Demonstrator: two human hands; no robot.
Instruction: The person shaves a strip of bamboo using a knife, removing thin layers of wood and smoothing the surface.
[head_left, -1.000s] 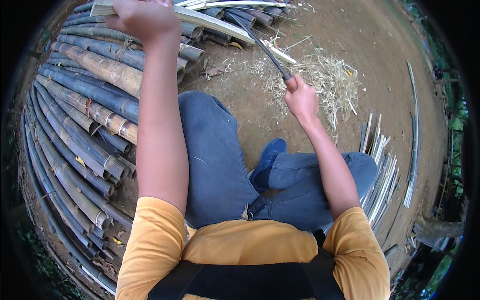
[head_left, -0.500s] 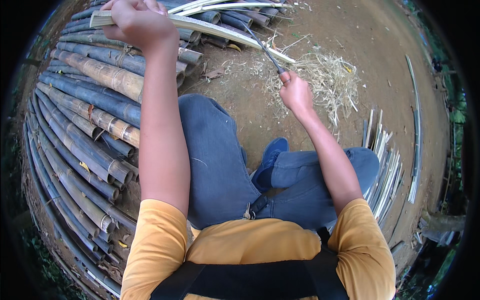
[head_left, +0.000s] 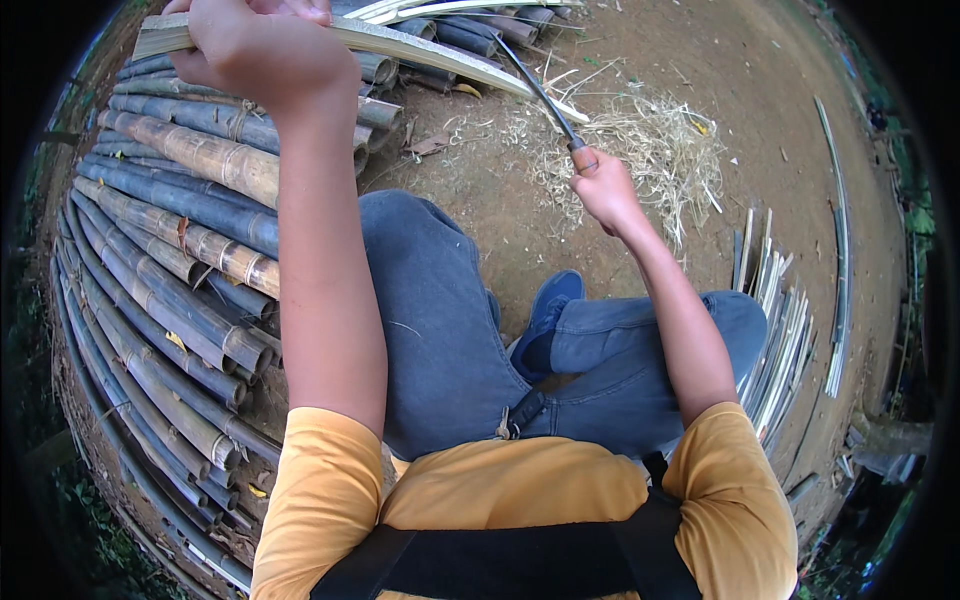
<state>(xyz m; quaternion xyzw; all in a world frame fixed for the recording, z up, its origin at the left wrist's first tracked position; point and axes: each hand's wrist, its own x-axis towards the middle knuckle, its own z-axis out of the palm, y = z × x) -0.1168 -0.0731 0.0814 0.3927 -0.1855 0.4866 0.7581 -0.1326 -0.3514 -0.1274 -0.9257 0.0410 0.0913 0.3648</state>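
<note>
At the top left my left hand (head_left: 258, 55) is closed round a pale split bamboo strip (head_left: 430, 55), which slants down to the right past my fingers. My right hand (head_left: 606, 187) grips the brown wooden handle of a long, dark-bladed knife (head_left: 540, 92). The blade points up and to the left and crosses the strip near its far right end; whether its edge touches the strip I cannot tell. Beneath the knife and strip, a heap of thin curly shavings (head_left: 665, 150) lies on the ground.
Many bamboo poles (head_left: 200, 205) are stacked at my left, their cut ends toward me. A bundle of split strips (head_left: 775, 330) lies beside my right knee. Long thin strips (head_left: 838, 250) rest on the brown dirt ground (head_left: 480, 225) farther right.
My left hand and the strip have shifted slightly left. The right hand with the knife has moved a little down and right, and the blade now crosses nearer the strip's right end.
</note>
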